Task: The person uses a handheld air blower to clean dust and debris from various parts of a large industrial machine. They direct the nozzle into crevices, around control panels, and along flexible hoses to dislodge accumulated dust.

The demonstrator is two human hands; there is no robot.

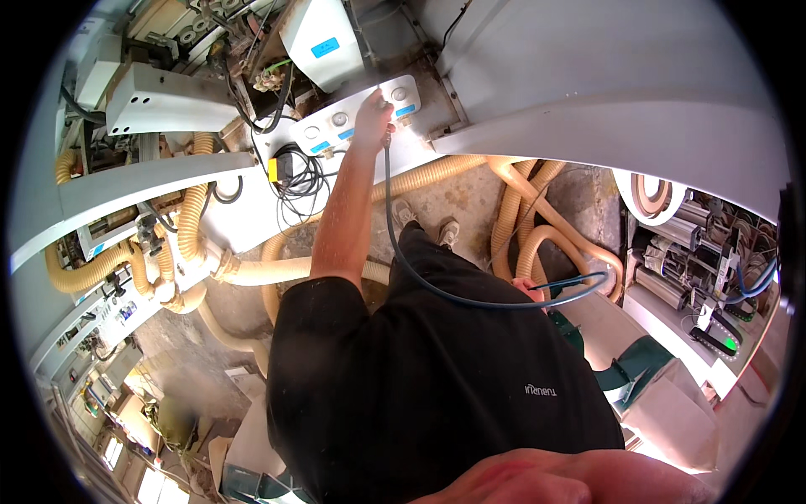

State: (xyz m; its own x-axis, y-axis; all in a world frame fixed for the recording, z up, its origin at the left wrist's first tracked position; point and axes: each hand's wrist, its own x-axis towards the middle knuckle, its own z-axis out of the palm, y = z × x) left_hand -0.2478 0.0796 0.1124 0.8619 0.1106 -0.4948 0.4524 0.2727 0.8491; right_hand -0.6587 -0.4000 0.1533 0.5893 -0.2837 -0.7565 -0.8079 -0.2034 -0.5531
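One dark hose loops across your torso. Your left hand reaches up, arm fully extended, fingers closed on the hose end at the white control panel. Your right hand grips the hose low beside your hip.

Left hand on white control panel; right hand holds blue hose.

This is an industrial workshop, likely for woodworking. Large grey-white machine housings fill the space, ribbed yellow extraction hoses snake between them across a dusty concrete floor, and a control panel with round knobs, loose cables and exposed machine parts sit among them.
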